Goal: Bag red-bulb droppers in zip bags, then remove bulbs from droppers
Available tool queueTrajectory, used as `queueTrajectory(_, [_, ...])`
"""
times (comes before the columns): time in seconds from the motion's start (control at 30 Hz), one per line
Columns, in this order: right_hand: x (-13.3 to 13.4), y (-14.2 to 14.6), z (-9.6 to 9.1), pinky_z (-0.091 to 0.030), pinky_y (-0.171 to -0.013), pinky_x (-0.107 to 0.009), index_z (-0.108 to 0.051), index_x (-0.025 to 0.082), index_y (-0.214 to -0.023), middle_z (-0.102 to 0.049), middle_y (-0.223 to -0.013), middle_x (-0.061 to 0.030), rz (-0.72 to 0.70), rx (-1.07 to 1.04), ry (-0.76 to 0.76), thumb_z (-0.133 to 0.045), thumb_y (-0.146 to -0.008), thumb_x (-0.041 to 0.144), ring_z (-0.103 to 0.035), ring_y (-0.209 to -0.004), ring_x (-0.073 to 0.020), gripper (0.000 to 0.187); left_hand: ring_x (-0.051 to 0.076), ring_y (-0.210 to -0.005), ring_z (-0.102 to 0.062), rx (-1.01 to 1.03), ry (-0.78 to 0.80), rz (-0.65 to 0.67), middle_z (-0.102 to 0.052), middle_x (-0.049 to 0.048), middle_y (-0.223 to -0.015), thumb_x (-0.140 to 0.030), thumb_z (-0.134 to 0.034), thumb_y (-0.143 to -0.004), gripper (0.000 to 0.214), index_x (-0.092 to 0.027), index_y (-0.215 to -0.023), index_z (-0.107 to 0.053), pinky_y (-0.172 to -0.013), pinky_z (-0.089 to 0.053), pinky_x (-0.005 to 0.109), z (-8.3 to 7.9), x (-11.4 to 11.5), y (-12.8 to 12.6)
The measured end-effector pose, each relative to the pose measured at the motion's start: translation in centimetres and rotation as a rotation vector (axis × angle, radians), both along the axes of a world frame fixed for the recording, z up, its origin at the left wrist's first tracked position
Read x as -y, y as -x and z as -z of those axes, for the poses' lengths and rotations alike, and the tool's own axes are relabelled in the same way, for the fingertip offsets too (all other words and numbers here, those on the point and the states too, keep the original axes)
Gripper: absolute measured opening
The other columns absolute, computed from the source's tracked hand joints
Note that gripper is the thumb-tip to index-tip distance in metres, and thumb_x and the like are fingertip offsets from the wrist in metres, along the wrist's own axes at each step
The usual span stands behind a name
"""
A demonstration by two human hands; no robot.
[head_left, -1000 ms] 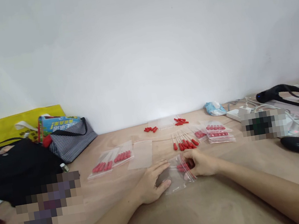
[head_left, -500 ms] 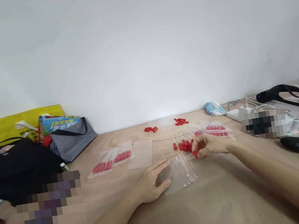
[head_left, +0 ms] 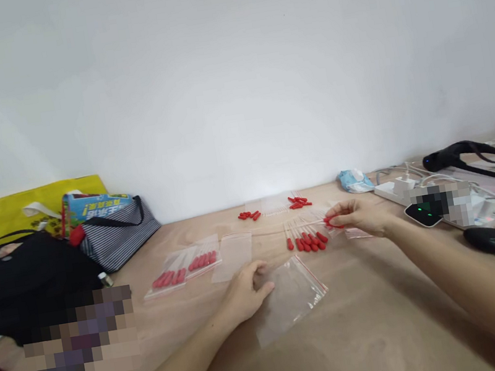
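My right hand [head_left: 355,217] is pinched on droppers [head_left: 331,222] with red bulbs and thin clear stems that point left; how many is hidden. It is raised over the right side of a fanned pile of red-bulbed droppers [head_left: 311,240]. My left hand [head_left: 248,291] is at the left side of a clear zip bag [head_left: 287,292], thumb and fingers apart. The bag lies flat, its red-lined mouth facing right, and no droppers show inside. Beyond the left hand lies another clear zip bag [head_left: 232,257].
To the left lie bags filled with red-bulbed droppers [head_left: 202,260]; more droppers [head_left: 300,202] rest near the wall. A black bag [head_left: 28,283] and a striped bag [head_left: 119,237] stand left. On the right are a blue packet [head_left: 354,181], a power strip [head_left: 389,189], cables and a black headset [head_left: 472,153].
My right hand has moved from the zip bag's mouth up and to the right, droppers still in it. My left hand has slid slightly left, and less of it covers the bag.
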State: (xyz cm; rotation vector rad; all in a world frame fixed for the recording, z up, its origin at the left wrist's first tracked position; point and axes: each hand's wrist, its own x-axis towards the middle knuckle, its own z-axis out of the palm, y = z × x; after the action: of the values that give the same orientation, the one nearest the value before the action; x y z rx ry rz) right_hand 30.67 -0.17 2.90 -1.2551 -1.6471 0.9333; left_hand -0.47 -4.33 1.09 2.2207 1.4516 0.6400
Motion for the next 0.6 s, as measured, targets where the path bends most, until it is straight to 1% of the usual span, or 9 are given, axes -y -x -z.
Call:
queueTrajectory(0.07, [-0.6, 2.3, 0.6, -0.049, -0.059, -0.027, -0.062, 0.014, -0.083, -0.067, -0.076, -0.0054, 0.22, 0.242, -0.309, -0.05, -0.075, 0.028, -0.061, -0.063, -0.0136, 0.02, 0.016, -0.067, -0.057, -0.051, 0.083, -0.022, -0.064, 0.0012, -0.077, -0.029, -0.058, -0.065, 0.027, -0.017, -0.089, -0.059, -0.058, -0.043, 0.024, -0.3, 0.2, -0.1])
queueTrajectory(0.1, [-0.8, 3.5, 1.0, -0.049, -0.062, -0.028, -0.062, 0.014, -0.086, -0.067, -0.078, -0.0063, 0.267, 0.291, -0.362, -0.047, -0.077, 0.026, -0.061, -0.067, -0.0148, 0.021, 0.015, -0.063, -0.056, -0.071, 0.119, -0.021, -0.063, -0.0005, -0.07, -0.03, -0.058, -0.064, 0.021, -0.017, -0.082, -0.06, -0.054, -0.041, 0.023, -0.5, 0.3, -0.2])
queueTrajectory(0.17, [-1.1, 5.9, 1.6, -0.047, -0.072, -0.031, -0.063, 0.015, -0.088, -0.066, -0.087, -0.0067, 0.295, 0.366, -0.433, -0.045, -0.076, 0.019, -0.06, -0.078, -0.0169, 0.021, 0.013, -0.058, -0.054, -0.077, 0.133, -0.015, -0.06, -0.0022, -0.062, -0.031, -0.057, -0.064, 0.014, -0.018, -0.069, -0.059, -0.05, -0.037, 0.021, -0.8, 0.3, -0.1])
queueTrajectory(0.2, [-1.2, 7.0, 1.9, -0.045, -0.077, -0.032, -0.063, 0.016, -0.088, -0.065, -0.09, -0.0069, 0.292, 0.41, -0.466, -0.045, -0.076, 0.016, -0.058, -0.084, -0.0178, 0.022, 0.013, -0.057, -0.054, -0.06, 0.111, -0.029, -0.06, -0.0024, -0.061, -0.031, -0.057, -0.065, 0.014, -0.018, -0.066, -0.058, -0.05, -0.037, 0.021, -0.9, 0.1, 0.0])
queueTrajectory(0.27, [-1.1, 8.6, 2.3, -0.043, -0.081, -0.032, -0.064, 0.016, -0.087, -0.064, -0.093, -0.0076, 0.266, 0.508, -0.521, -0.045, -0.076, 0.012, -0.055, -0.09, -0.0189, 0.022, 0.014, -0.058, -0.055, -0.01, 0.042, -0.118, -0.06, -0.0023, -0.06, -0.032, -0.054, -0.067, 0.015, -0.018, -0.066, -0.057, -0.051, -0.037, 0.021, -1.1, -0.8, 0.7])
queueTrajectory(0.4, [-0.8, 10.2, 2.8, -0.041, -0.076, -0.031, -0.064, 0.014, -0.085, -0.063, -0.092, -0.0111, 0.208, 0.711, -0.581, -0.042, -0.079, 0.008, -0.051, -0.087, -0.0211, 0.024, 0.017, -0.062, -0.058, -0.001, -0.059, -0.387, -0.06, 0.0001, -0.063, -0.03, -0.046, -0.074, 0.016, -0.016, -0.072, -0.054, -0.055, -0.039, 0.024, -1.7, -3.4, 3.1])
queueTrajectory(0.47, [-0.7, 10.6, 3.0, -0.04, -0.074, -0.031, -0.063, 0.013, -0.087, -0.062, -0.089, -0.012, 0.196, 0.797, -0.598, -0.041, -0.08, 0.008, -0.05, -0.085, -0.0217, 0.024, 0.019, -0.066, -0.059, -0.037, -0.076, -0.484, -0.061, 0.0018, -0.064, -0.03, -0.044, -0.076, 0.017, -0.016, -0.075, -0.054, -0.059, -0.039, 0.026, -1.8, -4.3, 4.2])
queueTrajectory(0.53, [-0.8, 10.8, 3.3, -0.039, -0.074, -0.031, -0.063, 0.013, -0.089, -0.062, -0.086, -0.012, 0.188, 0.87, -0.609, -0.041, -0.08, 0.007, -0.049, -0.083, -0.0217, 0.024, 0.022, -0.074, -0.06, -0.076, -0.087, -0.563, -0.063, 0.0038, -0.069, -0.031, -0.045, -0.076, 0.019, -0.016, -0.082, -0.054, -0.065, -0.04, 0.029, -1.7, -4.8, 5.0])
queueTrajectory(0.6, [-0.9, 11.0, 3.6, -0.037, -0.074, -0.031, -0.063, 0.013, -0.087, -0.061, -0.084, -0.0118, 0.186, 0.927, -0.617, -0.041, -0.081, 0.008, -0.049, -0.083, -0.0218, 0.023, 0.026, -0.085, -0.059, -0.106, -0.109, -0.619, -0.065, 0.006, -0.078, -0.034, -0.046, -0.076, 0.026, -0.016, -0.094, -0.052, -0.073, -0.039, 0.033, -1.7, -4.8, 5.4])
